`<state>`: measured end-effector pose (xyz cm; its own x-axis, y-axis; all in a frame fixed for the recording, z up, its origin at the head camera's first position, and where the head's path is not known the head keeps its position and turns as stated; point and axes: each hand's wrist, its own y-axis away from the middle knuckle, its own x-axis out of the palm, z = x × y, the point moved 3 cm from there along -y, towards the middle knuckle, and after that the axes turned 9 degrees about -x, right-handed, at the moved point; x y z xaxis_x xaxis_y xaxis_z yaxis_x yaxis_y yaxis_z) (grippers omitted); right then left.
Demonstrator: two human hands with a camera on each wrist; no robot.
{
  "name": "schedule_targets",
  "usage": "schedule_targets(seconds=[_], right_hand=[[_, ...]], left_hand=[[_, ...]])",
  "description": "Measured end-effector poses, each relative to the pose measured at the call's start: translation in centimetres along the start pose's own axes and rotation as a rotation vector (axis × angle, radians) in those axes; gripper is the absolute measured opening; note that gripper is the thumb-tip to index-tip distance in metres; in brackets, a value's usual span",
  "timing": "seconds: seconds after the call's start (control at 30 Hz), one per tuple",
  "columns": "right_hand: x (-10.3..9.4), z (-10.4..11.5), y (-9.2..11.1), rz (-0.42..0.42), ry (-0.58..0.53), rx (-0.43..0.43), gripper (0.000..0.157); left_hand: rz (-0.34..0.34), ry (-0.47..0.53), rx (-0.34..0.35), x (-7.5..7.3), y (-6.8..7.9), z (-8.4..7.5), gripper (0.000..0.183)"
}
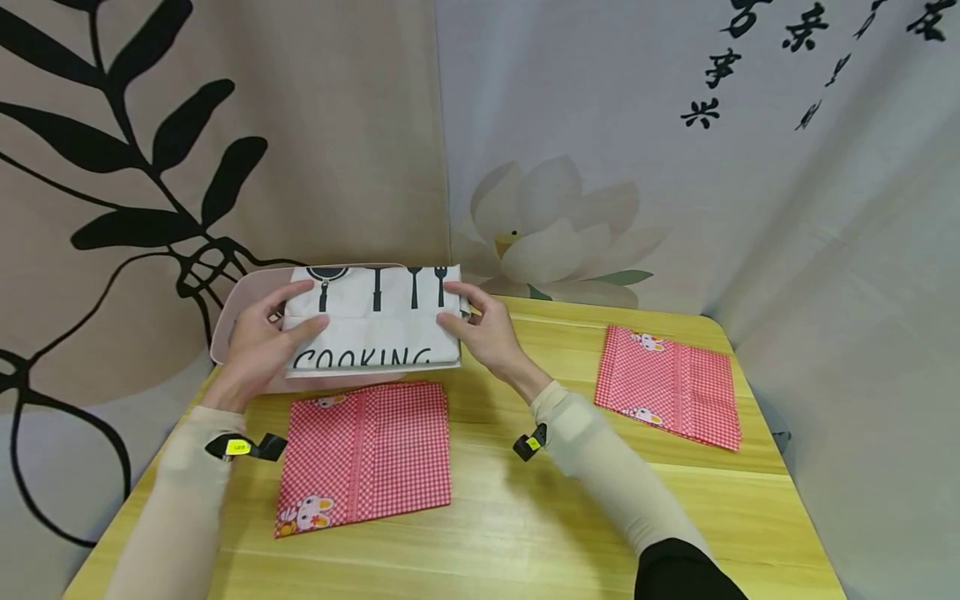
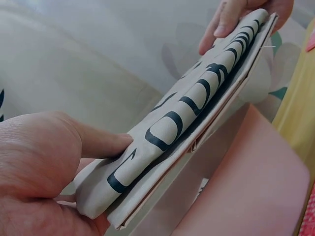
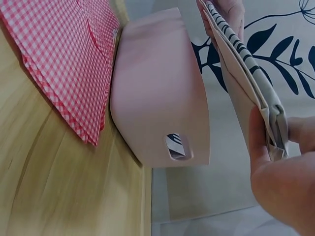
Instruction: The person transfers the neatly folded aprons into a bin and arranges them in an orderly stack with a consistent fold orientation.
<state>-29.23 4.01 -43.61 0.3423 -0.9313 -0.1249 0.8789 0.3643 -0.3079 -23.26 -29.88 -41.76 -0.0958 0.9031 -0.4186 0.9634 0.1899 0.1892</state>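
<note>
Both hands hold a folded white cloth (image 1: 375, 337) printed with black kitchen utensils and the word COOKING. At its left end, my left hand (image 1: 258, 337) grips it, the thumb (image 2: 110, 140) on top and the fingers beneath. My right hand (image 1: 491, 337) pinches the opposite end; the right wrist view shows thumb and fingers on either side of the folded layers. Under and behind the cloth stands a pink bin (image 3: 157, 83) with a small handle hole in its end. In the right wrist view the cloth is raised clear of the bin.
On the wooden table (image 1: 525, 517), a folded red gingham cloth (image 1: 375, 458) with rabbit prints lies in front of the bin. A second gingham cloth (image 1: 667, 387) lies toward the right edge. Printed curtains (image 1: 585, 108) hang right behind the table.
</note>
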Motion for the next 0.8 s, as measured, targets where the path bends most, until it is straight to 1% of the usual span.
schedule_targets(seconds=[0.07,0.13,0.37,0.5,0.67,0.8], right_hand=[[0.5,0.0,-0.2,0.012,0.010,0.002,0.054],[0.9,0.0,-0.4,0.020,0.020,0.002,0.055],[2.5,0.0,-1.3,0.043,0.019,-0.003,0.056],[3.7,0.0,-1.8,0.063,0.036,-0.002,0.057],[5.0,0.0,-2.3,0.076,0.028,0.012,0.058],[6.0,0.0,-2.8,0.075,0.032,0.020,0.059]], left_hand=[[-0.008,0.004,-0.018,-0.4,0.1,0.2,0.074],[-0.022,-0.011,-0.030,-0.9,0.1,0.4,0.075],[-0.073,-0.076,-0.038,-2.7,0.3,0.6,0.075],[-0.081,-0.098,-0.038,-3.9,0.4,1.0,0.075],[-0.079,-0.086,-0.052,-5.0,0.4,1.6,0.075],[-0.101,-0.106,-0.069,-5.8,0.1,1.9,0.076]])
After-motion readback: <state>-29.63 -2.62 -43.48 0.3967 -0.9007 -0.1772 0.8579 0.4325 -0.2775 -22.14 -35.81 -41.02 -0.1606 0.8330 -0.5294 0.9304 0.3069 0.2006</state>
